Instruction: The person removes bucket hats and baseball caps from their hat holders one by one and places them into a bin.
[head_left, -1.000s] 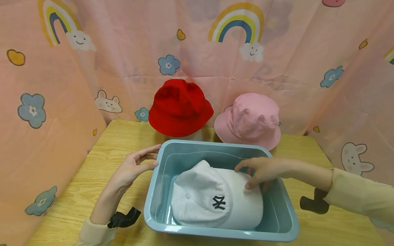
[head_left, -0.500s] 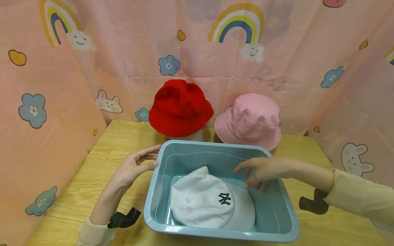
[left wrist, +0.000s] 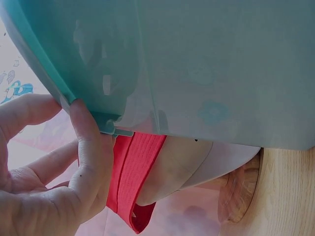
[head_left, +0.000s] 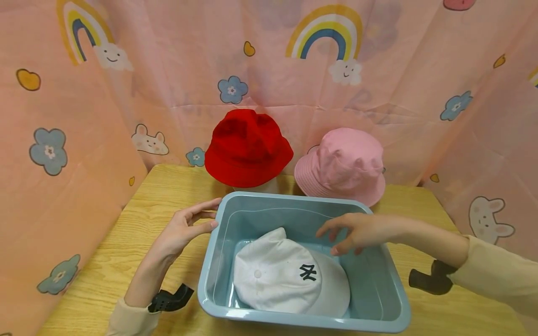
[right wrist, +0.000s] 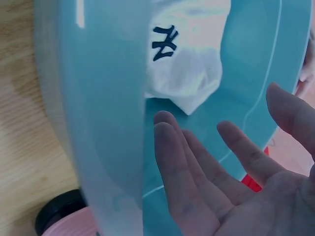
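Note:
A white baseball cap (head_left: 277, 275) with a dark NY logo lies in a light blue plastic basin (head_left: 302, 320), its brim toward the right. At the basin's left end, my left hand (head_left: 180, 228) pinches the rim between thumb and fingers, as the left wrist view shows too. My right hand (head_left: 359, 232) hovers over the basin's right part, above and apart from the cap. Its fingers are spread and loosely bent, with nothing between them; the right wrist view shows the cap's logo (right wrist: 164, 43) beyond the fingertips.
Behind the basin, a red bucket hat (head_left: 248, 149) sits on a pale stand (left wrist: 182, 164). A pink bucket hat (head_left: 342, 163) stands to its right, near the basin's back rim. A patterned pink curtain (head_left: 269, 56) encloses the wooden table (head_left: 138, 210) at the back and sides.
The right hand has let go of the cap's brim and lifted slightly. The cap has dropped flat onto the basin's floor. The left hand stays on the rim.

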Demonstrator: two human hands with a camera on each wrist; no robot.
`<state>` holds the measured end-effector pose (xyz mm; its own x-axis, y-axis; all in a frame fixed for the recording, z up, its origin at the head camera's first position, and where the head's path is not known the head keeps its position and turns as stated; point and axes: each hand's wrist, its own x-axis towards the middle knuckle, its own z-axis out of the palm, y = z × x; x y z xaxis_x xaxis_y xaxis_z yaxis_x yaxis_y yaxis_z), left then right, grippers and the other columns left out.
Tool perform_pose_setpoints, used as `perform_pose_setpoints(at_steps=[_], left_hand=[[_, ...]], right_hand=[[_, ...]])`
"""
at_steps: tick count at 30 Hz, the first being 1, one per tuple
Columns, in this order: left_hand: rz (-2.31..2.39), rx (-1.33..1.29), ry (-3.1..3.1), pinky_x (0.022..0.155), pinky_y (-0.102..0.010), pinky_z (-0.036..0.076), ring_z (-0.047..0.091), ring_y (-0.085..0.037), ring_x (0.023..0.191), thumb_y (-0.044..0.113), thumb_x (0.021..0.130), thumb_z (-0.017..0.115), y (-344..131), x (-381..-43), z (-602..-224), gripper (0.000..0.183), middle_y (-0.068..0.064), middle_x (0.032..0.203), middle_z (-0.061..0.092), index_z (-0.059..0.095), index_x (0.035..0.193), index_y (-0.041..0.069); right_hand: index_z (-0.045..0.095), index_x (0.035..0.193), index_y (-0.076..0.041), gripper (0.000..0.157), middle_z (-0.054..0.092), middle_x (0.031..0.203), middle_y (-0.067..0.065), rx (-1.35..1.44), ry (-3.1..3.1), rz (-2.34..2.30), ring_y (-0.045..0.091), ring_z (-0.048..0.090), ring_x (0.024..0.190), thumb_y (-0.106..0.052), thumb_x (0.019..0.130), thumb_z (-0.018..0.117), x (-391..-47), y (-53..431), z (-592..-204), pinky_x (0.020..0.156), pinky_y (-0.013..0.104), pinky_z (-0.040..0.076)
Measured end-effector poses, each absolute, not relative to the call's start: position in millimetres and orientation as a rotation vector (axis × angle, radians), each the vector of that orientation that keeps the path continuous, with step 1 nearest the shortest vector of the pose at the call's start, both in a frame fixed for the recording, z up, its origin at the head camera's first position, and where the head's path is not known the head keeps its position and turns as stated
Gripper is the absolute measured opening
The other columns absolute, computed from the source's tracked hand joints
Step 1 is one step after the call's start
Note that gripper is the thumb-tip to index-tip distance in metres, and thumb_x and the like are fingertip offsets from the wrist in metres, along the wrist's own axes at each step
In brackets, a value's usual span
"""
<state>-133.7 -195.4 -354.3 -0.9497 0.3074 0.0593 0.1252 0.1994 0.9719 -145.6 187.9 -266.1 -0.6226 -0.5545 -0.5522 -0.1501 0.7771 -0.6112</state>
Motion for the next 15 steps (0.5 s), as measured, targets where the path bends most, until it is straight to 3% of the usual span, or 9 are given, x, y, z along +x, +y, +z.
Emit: perform_pose_setpoints(at_steps=[7, 15], left_hand=[[1.848, 0.409, 2.312, 0.095, -0.036, 0.046, 0.056, -0.010, 0.111, 0.016, 0.090, 0.066, -196, -134, -355, 0.054, -0.014, 0.134, 0.054, 0.048, 0.141, 0.011], [1.850, 0.413, 2.309, 0.092, -0.029, 0.048, 0.057, -0.008, 0.110, 0.016, 0.090, 0.066, -196, -133, -356, 0.055, -0.013, 0.135, 0.053, 0.048, 0.142, 0.011]], right_hand=[[0.059, 0.127, -0.012, 0.044, 0.061, 0.112, 0.010, -0.656, 2.248, -0.707, 0.013, 0.062, 0.075, -0.025, 0.086, 0.069, -149, 193, -263, 0.066, 0.030, 0.052], [0.060, 0.126, -0.011, 0.043, 0.062, 0.116, 0.013, -0.711, 2.284, -0.754, 0.016, 0.066, 0.093, -0.028, 0.088, 0.068, -152, 199, -262, 0.074, 0.027, 0.052]])
